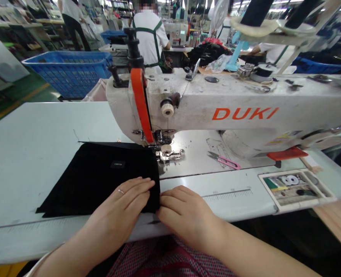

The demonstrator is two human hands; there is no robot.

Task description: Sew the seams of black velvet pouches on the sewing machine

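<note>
- A black cloth (pixel 86 177) lies flat on the pale table (pixel 43 127), to the left of the right hand (pixel 187 215) and partly beneath the left hand (pixel 124 207).
- The left hand rests palm down on the cloth's near right part, its fingers stretched out and close together, with a ring (pixel 120 191) on one of them.
- The right hand sits at the cloth's right edge, near the table's front, with its fingers bent; whether they pinch the edge cannot be told.
- The far right corner of the cloth reaches the metal foot (pixel 167 154) of the sewing machine (pixel 193 96), beyond both hands.
- A small dark label (pixel 118 164) on the cloth, beyond the left hand, carries pale lettering too small to read surely.
- Large orange letters (pixel 245 113) on the machine's arm read "DUKI".
- A yellow sticker (pixel 284 137) lower on the machine has print that cannot be made out.
- Ruler marks (pixel 228 194) run along the table to the right of the right hand; their numbers are blurred.
- Pink-handled snips (pixel 224 160) lie beneath the machine's arm, well apart from both hands.
</note>
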